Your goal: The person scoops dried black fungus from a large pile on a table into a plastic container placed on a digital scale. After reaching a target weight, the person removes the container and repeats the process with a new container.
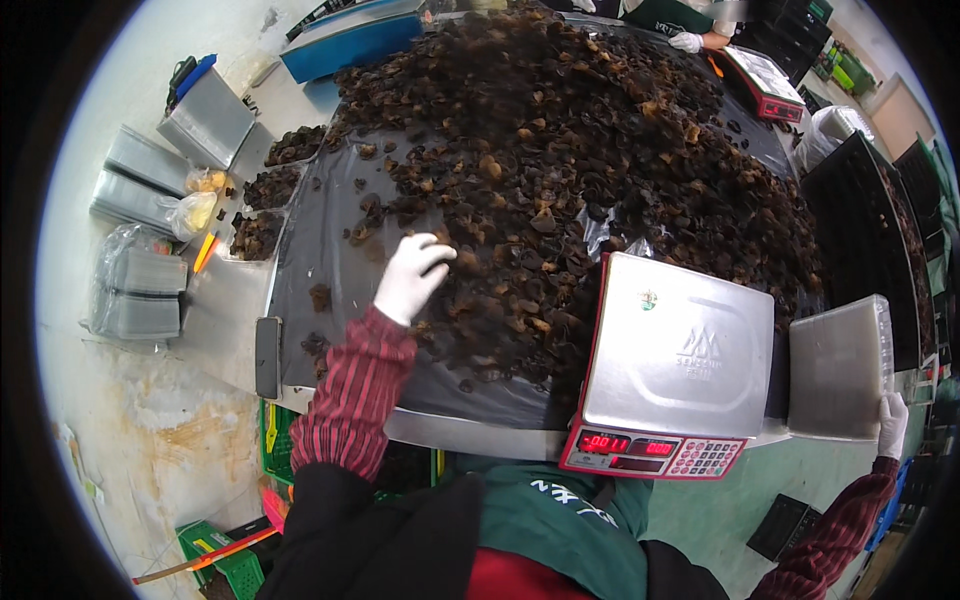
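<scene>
My left hand, in a white glove, hovers over the near left edge of a heap of dark brown dried wood ear mushrooms. Its fingers are loosely bent and apart, with nothing seen in them. At the far right, my right hand, also gloved in white, has its fingers closed on the edge of a stack of clear plastic trays; the fingertips are partly hidden. Between my hands stands a red digital scale with a bare steel platform and lit red digits.
Black sheeting covers the table. Along the left lie a phone, an orange-yellow cutter, mushroom-filled trays and stacked clear containers. Across the table are another person's gloved hand and a second scale. Black crates stand right.
</scene>
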A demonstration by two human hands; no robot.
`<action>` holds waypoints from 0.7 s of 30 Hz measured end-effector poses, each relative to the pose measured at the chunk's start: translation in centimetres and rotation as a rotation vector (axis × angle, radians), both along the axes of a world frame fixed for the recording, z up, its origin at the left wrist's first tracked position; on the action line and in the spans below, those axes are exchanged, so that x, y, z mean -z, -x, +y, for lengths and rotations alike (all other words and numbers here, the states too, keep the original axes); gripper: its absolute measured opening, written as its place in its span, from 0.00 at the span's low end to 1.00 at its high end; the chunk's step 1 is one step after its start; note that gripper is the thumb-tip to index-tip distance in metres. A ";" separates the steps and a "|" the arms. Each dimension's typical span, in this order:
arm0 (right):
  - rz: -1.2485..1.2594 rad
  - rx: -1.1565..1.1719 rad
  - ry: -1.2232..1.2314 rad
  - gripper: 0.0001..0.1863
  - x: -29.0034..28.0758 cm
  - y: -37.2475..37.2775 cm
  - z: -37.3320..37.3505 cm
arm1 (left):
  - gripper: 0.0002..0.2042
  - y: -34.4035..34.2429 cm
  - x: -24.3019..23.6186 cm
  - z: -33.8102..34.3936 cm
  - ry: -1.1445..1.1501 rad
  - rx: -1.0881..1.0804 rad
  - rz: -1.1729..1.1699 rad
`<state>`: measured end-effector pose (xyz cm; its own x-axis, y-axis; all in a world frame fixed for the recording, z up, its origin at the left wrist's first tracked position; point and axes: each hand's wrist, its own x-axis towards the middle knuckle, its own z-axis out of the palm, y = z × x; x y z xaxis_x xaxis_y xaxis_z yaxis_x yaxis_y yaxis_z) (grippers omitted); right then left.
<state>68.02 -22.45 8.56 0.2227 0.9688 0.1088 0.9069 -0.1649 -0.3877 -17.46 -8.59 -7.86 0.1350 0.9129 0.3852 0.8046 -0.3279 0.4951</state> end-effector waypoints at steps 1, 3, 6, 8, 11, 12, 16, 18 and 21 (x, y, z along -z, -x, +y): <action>0.004 0.012 0.019 0.07 0.0 -0.3 0.0 | 0.11 -1.4 -0.7 -1.5 -0.023 0.017 -0.021; 0.008 0.035 0.054 0.08 0.2 -1.2 0.4 | 0.15 -3.7 -0.1 -3.6 0.017 0.094 0.061; -0.141 0.065 -0.106 0.08 1.1 -3.0 -1.0 | 0.27 -7.4 0.3 -4.8 0.002 0.188 0.257; -0.636 0.094 -0.373 0.08 1.0 -0.6 -0.4 | 0.28 -8.1 0.5 -5.1 0.036 0.146 0.340; -0.668 0.043 -0.463 0.05 -2.8 12.9 1.3 | 0.24 -6.9 3.6 -4.8 0.030 0.128 0.308; -0.589 -0.114 -0.541 0.07 -3.6 17.7 0.9 | 0.21 -6.6 4.6 -4.1 -0.066 0.170 0.192; -0.164 -0.021 -0.254 0.09 4.1 28.1 -0.3 | 0.20 -6.1 4.6 -3.0 -0.046 0.164 -0.112; -0.402 -0.456 -0.131 0.09 6.3 33.1 -0.5 | 0.19 -5.3 3.6 -2.9 0.044 0.101 -0.302; -0.377 -0.526 0.274 0.12 9.2 37.8 0.3 | 0.19 -4.3 1.7 -2.5 0.137 0.034 -0.532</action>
<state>30.25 -22.14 -0.68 -0.2884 0.9410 -0.1770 0.9574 0.2862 -0.0387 -13.19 -11.12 -9.51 -0.0158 0.9581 0.2860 0.4219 -0.2530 0.8706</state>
